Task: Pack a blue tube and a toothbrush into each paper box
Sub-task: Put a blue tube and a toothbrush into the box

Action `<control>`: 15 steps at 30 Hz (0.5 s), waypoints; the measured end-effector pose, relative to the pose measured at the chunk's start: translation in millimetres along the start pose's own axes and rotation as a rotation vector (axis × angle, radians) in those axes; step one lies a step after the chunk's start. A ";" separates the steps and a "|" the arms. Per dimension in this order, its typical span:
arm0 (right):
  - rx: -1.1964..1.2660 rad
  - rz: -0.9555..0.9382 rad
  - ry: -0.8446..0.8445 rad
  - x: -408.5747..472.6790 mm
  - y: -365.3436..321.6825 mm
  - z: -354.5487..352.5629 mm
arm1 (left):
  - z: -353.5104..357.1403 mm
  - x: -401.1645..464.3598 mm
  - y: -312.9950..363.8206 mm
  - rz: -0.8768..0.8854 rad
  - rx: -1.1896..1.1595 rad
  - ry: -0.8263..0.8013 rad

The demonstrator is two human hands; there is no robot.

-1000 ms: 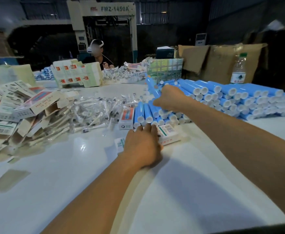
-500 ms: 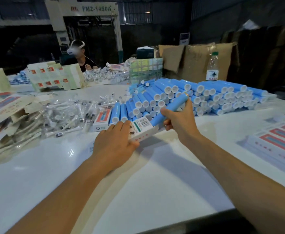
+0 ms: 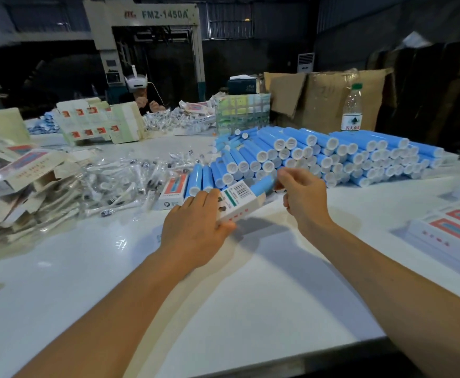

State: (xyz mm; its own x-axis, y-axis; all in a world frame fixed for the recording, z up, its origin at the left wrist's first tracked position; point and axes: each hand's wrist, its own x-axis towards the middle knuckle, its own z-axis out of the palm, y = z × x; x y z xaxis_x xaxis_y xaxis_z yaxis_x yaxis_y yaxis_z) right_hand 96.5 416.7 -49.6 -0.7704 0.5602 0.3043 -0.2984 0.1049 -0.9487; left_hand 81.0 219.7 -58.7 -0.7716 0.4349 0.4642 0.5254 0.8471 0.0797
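My left hand point(image 3: 196, 227) grips a white paper box point(image 3: 239, 203) with a barcode, tilted up off the white table point(image 3: 250, 296). A blue tube point(image 3: 263, 184) sticks partway out of the box's open far end, and my right hand point(image 3: 302, 195) pinches the tube's outer end. Just behind lies a big stack of blue tubes point(image 3: 332, 156) with white caps. A heap of wrapped toothbrushes point(image 3: 125, 186) sits to the left. No toothbrush shows at the box; its inside is hidden.
Flat and half-folded paper boxes point(image 3: 18, 181) pile at the left. Packed boxes point(image 3: 455, 233) lie at the right edge. One box point(image 3: 172, 193) lies beside the toothbrushes. A water bottle point(image 3: 352, 110) and cardboard cartons point(image 3: 318, 99) stand behind. A person point(image 3: 141, 94) sits across the table.
My right hand took a blue tube from the stack and brought it to the box that my left hand lifted. The tube now sits deeper in the box.
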 end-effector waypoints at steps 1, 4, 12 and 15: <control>-0.044 -0.006 -0.032 -1.7 3.1 2.0 | 0.6 0.2 -1.0 0.003 0.013 -0.005; -0.098 0.025 -0.039 -3.6 5.0 5.5 | 3.3 1.5 -4.9 -0.003 0.045 -0.046; -0.266 -0.180 -0.034 -2.1 -15.2 16.6 | 4.5 -0.6 -4.2 0.042 0.098 -0.146; -0.442 -0.415 -0.275 -5.4 -37.9 64.5 | 3.2 -0.4 -3.4 0.065 0.167 -0.127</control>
State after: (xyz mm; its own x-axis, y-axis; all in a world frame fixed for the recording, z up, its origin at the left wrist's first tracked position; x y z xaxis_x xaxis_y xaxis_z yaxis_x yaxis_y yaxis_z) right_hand 75.6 356.7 -9.8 -0.7746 0.1767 0.6073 -0.3873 0.6266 -0.6763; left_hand 78.4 217.7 -62.0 -0.7827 0.5160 0.3479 0.5166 0.8505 -0.0991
